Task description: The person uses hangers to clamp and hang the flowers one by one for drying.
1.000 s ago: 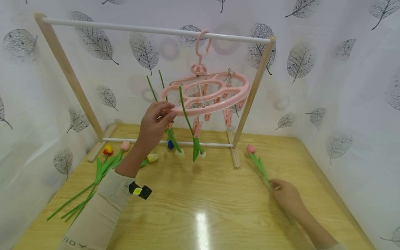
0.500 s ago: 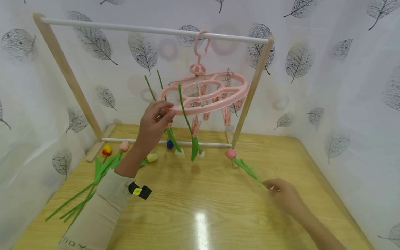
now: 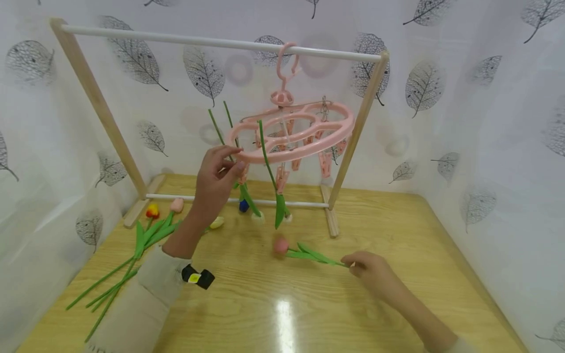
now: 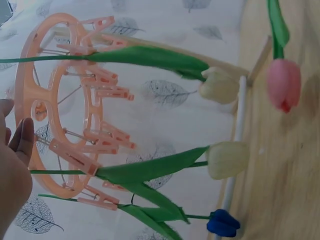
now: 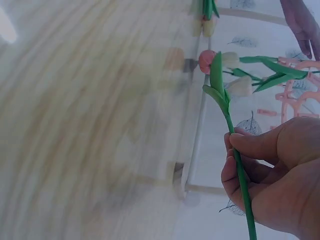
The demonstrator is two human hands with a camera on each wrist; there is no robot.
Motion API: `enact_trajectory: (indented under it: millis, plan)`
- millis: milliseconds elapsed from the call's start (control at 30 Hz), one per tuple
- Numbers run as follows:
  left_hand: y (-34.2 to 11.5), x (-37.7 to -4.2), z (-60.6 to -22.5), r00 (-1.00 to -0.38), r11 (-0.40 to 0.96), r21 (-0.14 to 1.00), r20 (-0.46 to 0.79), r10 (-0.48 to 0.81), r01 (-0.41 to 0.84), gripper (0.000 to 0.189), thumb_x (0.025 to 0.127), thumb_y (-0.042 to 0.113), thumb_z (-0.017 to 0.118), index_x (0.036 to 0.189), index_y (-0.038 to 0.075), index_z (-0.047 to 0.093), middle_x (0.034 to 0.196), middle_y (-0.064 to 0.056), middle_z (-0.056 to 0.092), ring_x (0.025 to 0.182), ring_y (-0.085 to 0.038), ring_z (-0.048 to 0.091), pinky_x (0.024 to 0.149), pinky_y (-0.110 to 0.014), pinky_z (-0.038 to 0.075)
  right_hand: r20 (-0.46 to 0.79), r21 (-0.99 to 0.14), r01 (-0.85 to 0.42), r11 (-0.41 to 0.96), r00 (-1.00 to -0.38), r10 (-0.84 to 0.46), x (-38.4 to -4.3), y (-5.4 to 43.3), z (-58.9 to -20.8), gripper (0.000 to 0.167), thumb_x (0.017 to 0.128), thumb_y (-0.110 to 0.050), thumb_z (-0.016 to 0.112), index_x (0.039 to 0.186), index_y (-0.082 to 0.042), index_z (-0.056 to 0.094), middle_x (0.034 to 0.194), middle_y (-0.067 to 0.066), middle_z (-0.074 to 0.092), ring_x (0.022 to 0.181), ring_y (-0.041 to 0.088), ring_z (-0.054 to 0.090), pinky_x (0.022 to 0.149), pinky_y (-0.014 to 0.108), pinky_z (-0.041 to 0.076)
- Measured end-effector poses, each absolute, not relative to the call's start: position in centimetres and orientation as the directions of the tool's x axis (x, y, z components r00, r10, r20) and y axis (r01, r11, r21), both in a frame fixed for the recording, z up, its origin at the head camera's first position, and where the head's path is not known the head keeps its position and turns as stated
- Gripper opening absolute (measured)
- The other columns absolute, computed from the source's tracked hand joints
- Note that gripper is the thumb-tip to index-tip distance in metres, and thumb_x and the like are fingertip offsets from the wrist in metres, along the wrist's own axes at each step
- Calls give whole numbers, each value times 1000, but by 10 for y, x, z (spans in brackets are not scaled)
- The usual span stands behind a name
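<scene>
- Pink clip hanger (image 3: 322, 145): hangs from a white rail (image 3: 176, 40); two white tulips (image 4: 227, 160) and a blue tulip (image 4: 223, 223) dangle head-down from its clips.
- Left hand (image 3: 216, 174): grip pinching the rim at the hanger's left side.
- Right hand (image 3: 372, 272): grip pinching a pink tulip (image 3: 304, 255) by its stem, bloom below the hanger.
- Loose tulips (image 3: 139, 240): on the table (image 3: 247, 304), left of the hanger.

No text can be read: lettering (image 3: 98, 349) on the left sleeve (image 3: 143, 301) is cut off, and the yellow tag (image 3: 194, 278) is too small.
</scene>
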State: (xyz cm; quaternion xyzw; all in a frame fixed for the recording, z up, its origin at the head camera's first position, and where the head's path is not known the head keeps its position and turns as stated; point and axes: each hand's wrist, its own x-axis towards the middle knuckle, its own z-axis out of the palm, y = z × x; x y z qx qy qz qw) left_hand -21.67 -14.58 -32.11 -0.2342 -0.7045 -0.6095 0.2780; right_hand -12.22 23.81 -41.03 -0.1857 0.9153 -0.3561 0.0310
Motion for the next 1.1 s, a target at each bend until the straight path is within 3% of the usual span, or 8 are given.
enact_trajectory:
  millis: [67, 167, 267, 300, 400, 667, 900, 1100]
  plan:
    - [-142, -207, -327, -741, 107, 739, 671, -32, 665, 30, 100, 11, 64, 129, 2, 62, 128, -11, 52, 93, -15, 60, 79, -19, 54, 95, -669, -353, 654, -914, -395, -124, 232, -407, 25, 93, 4, 63, 116, -2, 71, 113, 11, 72, 105, 32, 69, 87, 36, 60]
    - [-131, -187, -340, -780, 50, 780, 625, -31, 623, 29, 97, 6, 66, 125, 1, 62, 120, -9, 55, 95, -15, 61, 83, -21, 55, 117, -677, -385, 628, -898, -424, -128, 223, -401, 24, 94, 3, 63, 116, -2, 71, 114, 12, 72, 107, 32, 69, 87, 35, 60]
    - [-118, -168, -356, -829, 35, 829, 557, 43, 558, 27, 96, 7, 68, 122, 5, 63, 114, -6, 58, 96, -16, 61, 82, -22, 55, 130, -674, -396, 624, -895, -427, -133, 211, -394, 24, 93, 3, 65, 115, -3, 72, 112, 12, 73, 104, 29, 70, 85, 32, 60]
    - [-114, -163, -362, -844, 32, 845, 531, 73, 534, 25, 96, 7, 68, 121, 8, 63, 111, -4, 58, 94, -16, 61, 76, -22, 55, 134, -675, -399, 620, -893, -430, -134, 206, -391, 24, 92, 3, 66, 115, -3, 72, 111, 12, 73, 103, 29, 70, 84, 31, 60]
    - [-100, -153, -377, -862, 32, 873, 474, 180, 487, 22, 97, 8, 67, 118, 7, 63, 110, -11, 60, 95, -17, 62, 77, -24, 56, 140, -680, -412, 607, -885, -443, -137, 192, -384, 26, 91, 4, 67, 116, -3, 72, 108, 10, 73, 100, 26, 70, 83, 28, 59]
    - [-74, -148, -397, -855, 111, 916, 310, 415, 386, 19, 97, 8, 67, 114, 7, 59, 122, -9, 58, 107, -20, 62, 95, -35, 55, 163, -662, -481, 575, -841, -516, -141, 164, -373, 27, 91, 4, 68, 117, -2, 71, 101, 4, 73, 92, 17, 69, 78, 23, 58]
    - [-79, -153, -397, -869, 205, 939, 153, 470, 276, 23, 98, 11, 66, 120, 13, 59, 121, -8, 60, 109, -23, 62, 88, -32, 56, 196, -627, -536, 565, -811, -552, -146, 153, -366, 26, 91, 3, 67, 117, -1, 71, 94, 6, 71, 83, 9, 63, 71, 22, 56]
    - [-83, -157, -397, -845, 229, 938, 107, 524, 261, 24, 99, 10, 64, 122, 10, 61, 119, -9, 62, 103, -20, 62, 84, -30, 55, 220, -565, -583, 584, -788, -574, -150, 147, -360, 27, 91, 3, 68, 118, 1, 69, 89, 1, 67, 77, 6, 56, 66, 22, 53]
